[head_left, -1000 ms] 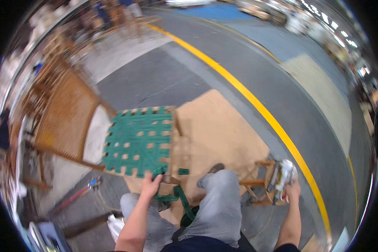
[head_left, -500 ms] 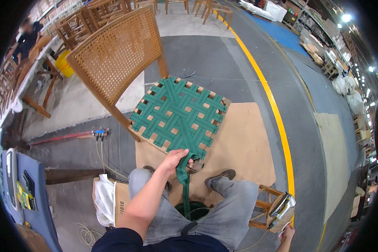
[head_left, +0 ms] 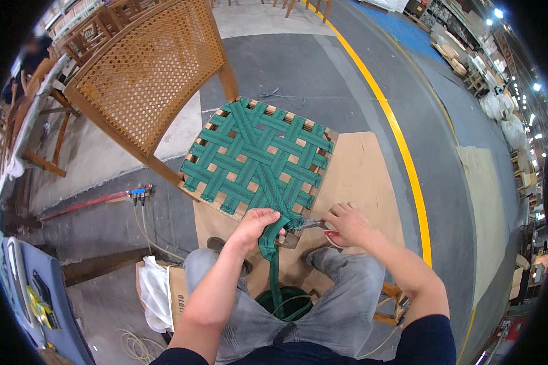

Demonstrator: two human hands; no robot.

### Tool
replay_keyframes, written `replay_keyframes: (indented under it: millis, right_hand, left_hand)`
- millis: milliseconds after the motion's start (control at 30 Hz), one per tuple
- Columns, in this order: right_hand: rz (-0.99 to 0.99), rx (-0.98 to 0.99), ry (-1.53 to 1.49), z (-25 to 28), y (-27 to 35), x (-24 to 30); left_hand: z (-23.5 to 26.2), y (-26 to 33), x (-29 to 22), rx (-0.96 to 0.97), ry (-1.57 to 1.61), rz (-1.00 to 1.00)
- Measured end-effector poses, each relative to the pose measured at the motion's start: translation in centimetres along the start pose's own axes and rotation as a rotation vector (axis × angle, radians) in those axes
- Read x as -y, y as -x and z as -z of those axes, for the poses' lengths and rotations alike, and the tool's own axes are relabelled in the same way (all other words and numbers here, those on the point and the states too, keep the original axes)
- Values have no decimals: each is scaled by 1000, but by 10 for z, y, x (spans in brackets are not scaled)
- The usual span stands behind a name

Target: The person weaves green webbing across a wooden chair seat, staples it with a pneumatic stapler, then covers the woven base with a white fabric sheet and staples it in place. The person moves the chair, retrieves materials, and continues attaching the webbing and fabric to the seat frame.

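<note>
A wooden chair with a cane back (head_left: 149,73) stands before me, its seat woven with green webbing (head_left: 246,161). At the near corner of the seat, my left hand (head_left: 257,226) pinches the webbing strap (head_left: 274,267), whose loose length hangs down between my legs into a dark green bucket (head_left: 265,299). My right hand (head_left: 352,225) grips red-handled scissors (head_left: 313,224). Their blades point left at the strap, close to my left fingers. Whether the blades touch the webbing I cannot tell.
Cardboard (head_left: 365,182) lies under the chair. A small wooden stool (head_left: 389,304) stands by my right knee, partly behind my arm. On the left are a box with white cloth (head_left: 154,292), a blue padded surface (head_left: 39,286) and an air hose fitting (head_left: 141,191).
My right hand has come from the stool with the staple gun up to the seat corner, now with scissors in it. The left hand keeps its hold on the strap.
</note>
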State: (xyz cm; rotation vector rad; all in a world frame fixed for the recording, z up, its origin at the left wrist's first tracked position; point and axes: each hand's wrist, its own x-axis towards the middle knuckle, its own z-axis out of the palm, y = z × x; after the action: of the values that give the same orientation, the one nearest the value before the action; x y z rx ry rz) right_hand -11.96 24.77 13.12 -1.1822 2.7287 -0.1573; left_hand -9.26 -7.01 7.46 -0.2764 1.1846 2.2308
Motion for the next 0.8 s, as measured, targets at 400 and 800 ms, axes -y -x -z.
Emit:
replay_keyframes:
  millis: [400,800]
  right_hand:
    - [196,128,-84,-44,-26,-8]
    - [-1510,-897,-437,-59,308,35]
  left_hand:
    - [-37,0,-7,186,-174,38]
    - [-64,24,80,143,-1693,-174]
